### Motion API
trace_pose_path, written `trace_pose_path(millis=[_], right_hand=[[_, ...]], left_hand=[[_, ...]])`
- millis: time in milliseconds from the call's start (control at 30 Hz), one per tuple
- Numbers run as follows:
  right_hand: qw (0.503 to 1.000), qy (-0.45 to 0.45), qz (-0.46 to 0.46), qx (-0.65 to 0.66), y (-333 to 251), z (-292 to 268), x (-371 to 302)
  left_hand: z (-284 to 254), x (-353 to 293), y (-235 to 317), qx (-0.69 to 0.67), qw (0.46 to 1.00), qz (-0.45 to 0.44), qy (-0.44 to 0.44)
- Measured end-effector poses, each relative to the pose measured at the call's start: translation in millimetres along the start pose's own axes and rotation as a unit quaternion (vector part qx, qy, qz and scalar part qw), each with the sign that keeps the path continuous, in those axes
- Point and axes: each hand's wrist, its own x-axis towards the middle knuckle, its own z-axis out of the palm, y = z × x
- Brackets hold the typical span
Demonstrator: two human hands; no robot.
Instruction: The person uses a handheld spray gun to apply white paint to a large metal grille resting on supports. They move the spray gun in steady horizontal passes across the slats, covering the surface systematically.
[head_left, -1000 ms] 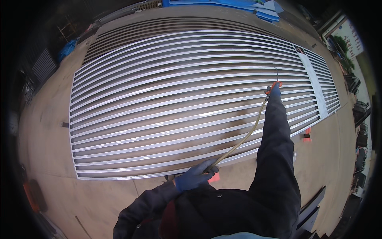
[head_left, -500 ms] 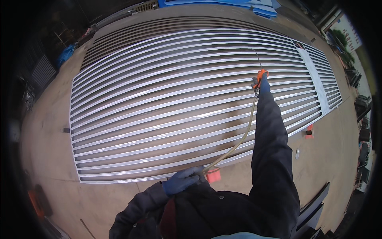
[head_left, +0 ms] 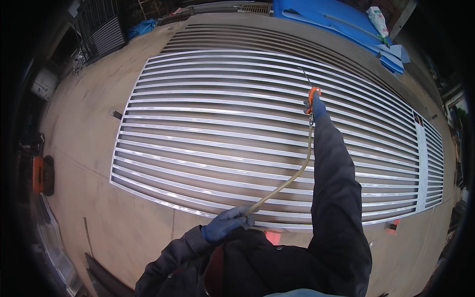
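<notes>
Stretched out ahead, my gloved right hand [head_left: 315, 105] grips an orange air blow gun [head_left: 312, 94], whose thin nozzle tilts up and to the left. Below it hangs a yellowish hose [head_left: 292, 178], curving back toward my body. My gloved left hand [head_left: 226, 223] is closed around that hose close to my waist. Under the blow gun lies a large silver slatted metal panel [head_left: 217, 110], its many parallel bars running left to right. The blow gun is over the upper bars; whether the nozzle tip touches any bar cannot be told.
A second, darker slatted panel [head_left: 232, 35] lies beyond the silver one. Blue sheets [head_left: 326, 22] and a white bag [head_left: 377, 21] are at the back right. Red supports [head_left: 273, 236] show under the near edge. An orange-and-black object [head_left: 42, 174] stands at far left.
My view has turned, so the panel appears rotated and more of the blue sheets shows. The blow gun's nozzle leans further left. Both hands keep their holds.
</notes>
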Motion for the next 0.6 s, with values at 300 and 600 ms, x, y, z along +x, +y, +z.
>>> trace_pose_path(millis=[300,600], right_hand=[[0.988,-0.06,-0.005,0.139,-3,108,15],[0.993,0.023,-0.039,0.111,-13,165,0]], left_hand=[[-24,-19,-8,-0.033,0.996,0.056,0.054],[-32,-26,3,-0.052,0.996,0.028,0.067]])
